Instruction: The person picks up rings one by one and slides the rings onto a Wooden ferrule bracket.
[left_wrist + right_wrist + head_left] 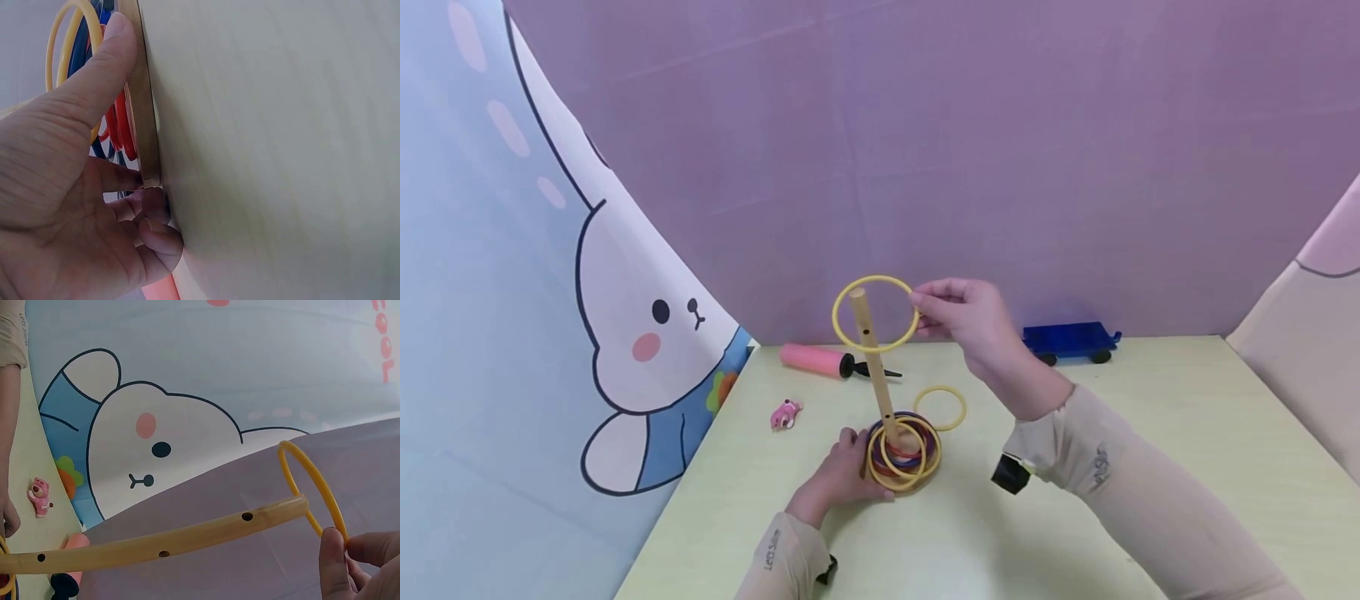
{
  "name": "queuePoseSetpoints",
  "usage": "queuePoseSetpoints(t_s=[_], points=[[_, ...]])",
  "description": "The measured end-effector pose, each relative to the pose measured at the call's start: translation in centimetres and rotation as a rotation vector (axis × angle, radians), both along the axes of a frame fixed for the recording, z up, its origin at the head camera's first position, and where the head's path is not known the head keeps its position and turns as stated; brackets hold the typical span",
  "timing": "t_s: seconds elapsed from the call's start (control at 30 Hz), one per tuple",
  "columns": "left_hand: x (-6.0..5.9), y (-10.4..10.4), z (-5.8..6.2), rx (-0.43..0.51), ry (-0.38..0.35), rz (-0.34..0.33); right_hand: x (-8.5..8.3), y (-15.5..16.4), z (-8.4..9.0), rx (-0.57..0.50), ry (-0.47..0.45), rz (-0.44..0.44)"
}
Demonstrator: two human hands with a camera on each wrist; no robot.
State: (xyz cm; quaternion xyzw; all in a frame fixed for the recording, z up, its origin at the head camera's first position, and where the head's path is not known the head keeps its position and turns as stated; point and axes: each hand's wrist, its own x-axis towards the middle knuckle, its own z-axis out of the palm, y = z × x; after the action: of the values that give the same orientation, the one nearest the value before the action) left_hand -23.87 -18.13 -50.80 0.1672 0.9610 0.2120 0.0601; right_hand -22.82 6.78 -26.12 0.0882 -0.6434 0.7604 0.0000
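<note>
The right hand (973, 321) pinches the yellow ring (876, 313) by its rim between thumb and fingers (334, 569), the loop encircling the top of the wooden peg (871, 358). The left hand (842, 475) curls its fingers against the peg's base (145, 112), beside the stacked rings (904, 450) on the table (1075, 517)

Yellow ring (876, 313); tan peg (874, 363); stacked rings (904, 451) yellow, blue, red, perhaps purple; pink pump (815, 359); blue cart (1069, 340).
</note>
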Motion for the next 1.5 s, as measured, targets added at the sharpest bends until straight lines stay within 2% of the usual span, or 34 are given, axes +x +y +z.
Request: queuePoseSetpoints(t_s=[0.2, 0.37, 1.1, 1.27, 1.5], points=[[0.1, 0.0, 0.1, -0.002, 0.003, -0.001, -0.8, 0.0, -0.5, 0.008, -0.019, -0.024], [0.2, 0.1, 0.2, -0.001, 0.006, -0.001, -1.2, 0.1, -1.6, 0.018, -0.067, -0.032], [0.6, 0.4, 1.0, 0.016, -0.010, 0.000, -1.0, 0.8, -10.4, 0.024, -0.136, -0.019], [0.5, 0.4, 0.9, 0.018, -0.009, -0.004, -1.0, 0.8, -12.4, 0.018, -0.183, -0.020], [0.7, 0.5, 0.9, 0.026, -0.017, -0.007, -0.8, 0.7, -14.4, 0.031, -0.215, -0.036]])
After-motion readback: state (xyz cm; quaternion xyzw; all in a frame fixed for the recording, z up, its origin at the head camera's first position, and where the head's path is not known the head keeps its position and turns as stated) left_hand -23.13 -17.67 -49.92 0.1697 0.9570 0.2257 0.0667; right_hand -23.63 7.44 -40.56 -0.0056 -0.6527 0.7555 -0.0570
